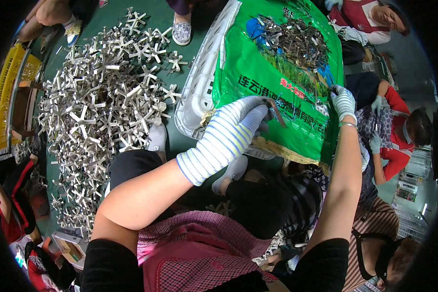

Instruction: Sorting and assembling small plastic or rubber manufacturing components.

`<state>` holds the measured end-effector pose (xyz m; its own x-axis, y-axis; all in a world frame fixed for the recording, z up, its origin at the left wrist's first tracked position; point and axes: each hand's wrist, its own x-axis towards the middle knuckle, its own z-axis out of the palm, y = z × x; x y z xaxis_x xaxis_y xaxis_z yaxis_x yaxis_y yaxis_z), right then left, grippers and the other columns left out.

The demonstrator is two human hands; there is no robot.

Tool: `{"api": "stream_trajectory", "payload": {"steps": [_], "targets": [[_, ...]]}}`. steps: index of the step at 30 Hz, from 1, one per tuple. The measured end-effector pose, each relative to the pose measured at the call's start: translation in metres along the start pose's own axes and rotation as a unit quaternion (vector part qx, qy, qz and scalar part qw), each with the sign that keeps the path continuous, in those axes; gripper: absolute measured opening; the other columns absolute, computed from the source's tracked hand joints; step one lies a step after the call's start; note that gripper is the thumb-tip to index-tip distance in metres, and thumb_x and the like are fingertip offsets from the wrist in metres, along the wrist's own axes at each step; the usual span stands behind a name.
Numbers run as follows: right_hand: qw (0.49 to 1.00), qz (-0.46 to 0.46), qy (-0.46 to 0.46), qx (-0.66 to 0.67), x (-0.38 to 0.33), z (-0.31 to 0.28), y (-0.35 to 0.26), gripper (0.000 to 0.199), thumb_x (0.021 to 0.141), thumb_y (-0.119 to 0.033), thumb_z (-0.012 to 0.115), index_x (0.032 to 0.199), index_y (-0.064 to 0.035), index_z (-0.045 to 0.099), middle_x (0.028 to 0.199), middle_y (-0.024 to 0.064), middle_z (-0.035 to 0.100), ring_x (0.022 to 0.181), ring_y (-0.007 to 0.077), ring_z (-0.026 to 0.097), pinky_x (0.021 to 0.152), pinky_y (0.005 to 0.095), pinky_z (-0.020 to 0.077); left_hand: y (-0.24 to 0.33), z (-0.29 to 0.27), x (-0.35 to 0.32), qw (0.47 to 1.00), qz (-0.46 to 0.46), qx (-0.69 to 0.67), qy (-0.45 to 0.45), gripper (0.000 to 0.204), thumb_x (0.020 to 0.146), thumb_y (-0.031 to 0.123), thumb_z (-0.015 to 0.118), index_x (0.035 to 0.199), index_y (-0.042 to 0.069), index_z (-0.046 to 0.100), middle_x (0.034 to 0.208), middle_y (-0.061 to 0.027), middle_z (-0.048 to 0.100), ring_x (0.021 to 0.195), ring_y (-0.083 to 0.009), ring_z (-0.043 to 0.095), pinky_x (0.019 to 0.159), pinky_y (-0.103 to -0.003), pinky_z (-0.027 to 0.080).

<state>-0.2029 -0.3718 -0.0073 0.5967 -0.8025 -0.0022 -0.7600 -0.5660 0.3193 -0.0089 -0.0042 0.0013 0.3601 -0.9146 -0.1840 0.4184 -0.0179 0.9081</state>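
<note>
Striped knit gloves cover both my hands. Between the thumb and fingers of my left hand [236, 129] is a thin, dark brownish strip [277, 113], held over the front of a green printed sack [263, 63]. My right hand [344, 103] is at the sack's right edge, its fingers curled together; anything in them is too small to make out. On top of the sack, beyond my hands, lies a heap of small dark metal-looking slivers [297, 44]. A white plastic crate [199, 82] stands under the sack and shows along its left side.
To the left, a large pile of pale star-shaped metal parts [102, 97] spreads over the green floor [95, 17]. A yellow crate [9, 92] stands at the far left. Several people sit close around, with one in red [396, 126] at the right. Shoes show near the pile.
</note>
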Motion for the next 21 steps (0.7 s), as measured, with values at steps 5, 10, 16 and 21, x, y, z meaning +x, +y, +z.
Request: {"api": "stream_trajectory", "payload": {"steps": [5, 10, 16, 21], "targets": [[0.997, -0.009, -0.067, -0.038, 0.002, -0.002, -0.005, 0.027, 0.083, -0.025, 0.061, 0.11, -0.0228, 0.064, 0.102, 0.0146, 0.065, 0.097, 0.0312, 0.061, 0.083, 0.0406, 0.0488, -0.005, -0.003, -0.001, 0.999, 0.02, 0.037, -0.009, 0.027, 0.097, 0.013, 0.042, 0.116, -0.002, 0.055, 0.091, -0.0034, 0.063, 0.08, -0.0075, 0.059, 0.075, -0.022, 0.05], [0.985, -0.015, 0.067, 0.16, -0.03, -0.025, 0.006, 0.026, 0.087, -0.017, 0.055, 0.112, -0.0164, 0.063, 0.105, 0.0148, 0.065, 0.097, 0.0299, 0.062, 0.085, 0.0368, 0.0478, 0.001, 0.001, -0.001, 0.999, -0.04, -0.019, -0.017, 0.028, 0.097, 0.015, 0.043, 0.119, 0.0, 0.053, 0.095, -0.006, 0.063, 0.079, -0.0116, 0.061, 0.072, -0.024, 0.052], [0.848, 0.0, 0.174, 0.5, -0.134, -0.078, -0.1, 0.025, 0.089, -0.013, 0.057, 0.109, 0.0007, 0.063, 0.098, 0.0098, 0.066, 0.088, 0.0144, 0.059, 0.084, 0.0276, 0.0458, 0.016, -0.017, 0.002, 0.987, -0.01, -0.155, 0.035, 0.041, 0.095, 0.025, 0.051, 0.123, -0.004, 0.045, 0.103, -0.0171, 0.062, 0.082, -0.0206, 0.063, 0.07, -0.029, 0.054], [0.836, 0.025, 0.127, 0.533, -0.173, -0.069, -0.159, 0.026, 0.083, -0.016, 0.065, 0.104, 0.0001, 0.065, 0.096, 0.0105, 0.067, 0.087, 0.0147, 0.06, 0.08, 0.0281, 0.0472, 0.021, -0.03, -0.001, 0.983, -0.015, -0.178, 0.051, 0.034, 0.093, 0.025, 0.055, 0.114, 0.0, 0.051, 0.099, -0.0166, 0.064, 0.076, -0.0195, 0.065, 0.065, -0.028, 0.055]]}}
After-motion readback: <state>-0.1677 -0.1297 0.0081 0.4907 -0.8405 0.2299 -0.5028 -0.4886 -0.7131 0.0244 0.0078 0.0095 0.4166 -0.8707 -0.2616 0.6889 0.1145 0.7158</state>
